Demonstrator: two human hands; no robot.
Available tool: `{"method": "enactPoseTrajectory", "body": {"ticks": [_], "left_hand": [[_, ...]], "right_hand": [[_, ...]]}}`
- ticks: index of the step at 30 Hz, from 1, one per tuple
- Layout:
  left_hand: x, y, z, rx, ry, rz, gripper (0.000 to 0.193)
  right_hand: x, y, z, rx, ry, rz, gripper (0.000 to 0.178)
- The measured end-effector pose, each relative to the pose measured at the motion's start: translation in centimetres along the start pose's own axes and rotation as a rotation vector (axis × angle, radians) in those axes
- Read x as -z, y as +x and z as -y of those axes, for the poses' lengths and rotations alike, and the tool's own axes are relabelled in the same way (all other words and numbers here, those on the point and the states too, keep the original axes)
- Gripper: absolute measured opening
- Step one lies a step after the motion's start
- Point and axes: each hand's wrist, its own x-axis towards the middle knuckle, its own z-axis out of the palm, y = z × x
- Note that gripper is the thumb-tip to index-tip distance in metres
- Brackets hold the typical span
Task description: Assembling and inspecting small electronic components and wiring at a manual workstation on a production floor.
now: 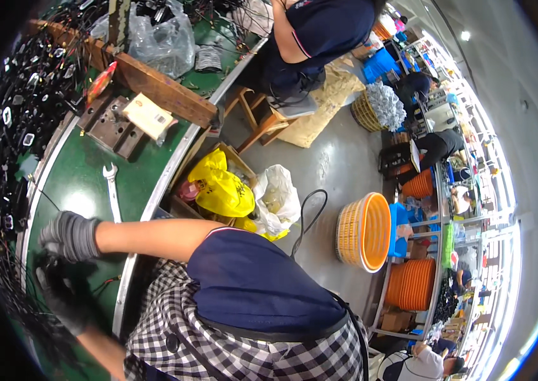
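My right hand [69,236], in a grey knitted glove, reaches across the green workbench [78,184] from the upper side. Its fingers are curled closed close to my left hand. The left hand [63,295] wears a darker glove and also looks closed, thumb and fingers bent toward the right one. Between them is something small and black that I cannot make out. Thin black cables [12,279] lie beside both hands. Just above my right forearm a metal wrench [112,190] rests on the bench.
A heap of small black corded parts [21,120] lines the bench's far side. Beyond the wrench are a metal block [110,130], a paper packet [148,116] and a wooden bar [161,86]. Bags [221,184] and an orange basket [364,232] stand beside the bench. A co-worker [326,32] sits nearby.
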Motion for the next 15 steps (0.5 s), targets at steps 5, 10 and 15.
{"method": "enactPoseTrajectory", "body": {"ticks": [5, 10, 15], "left_hand": [[-3.7, -0.5, -3.0, -0.383, 0.336, -0.132, 0.039], [-4.2, -0.9, -3.6, -0.511, 0.637, -0.11, 0.038], [-1.1, 0.2, -1.0, -0.437, 0.728, -0.13, 0.039]], "right_hand": [[2.5, 1.0, 2.2, -0.206, 0.025, 0.209, 0.021], [1.9, 0.9, 2.9, -0.101, -0.287, 0.375, 0.029], [1.2, 0.8, 3.2, -0.055, -0.473, 0.491, 0.033]]}}
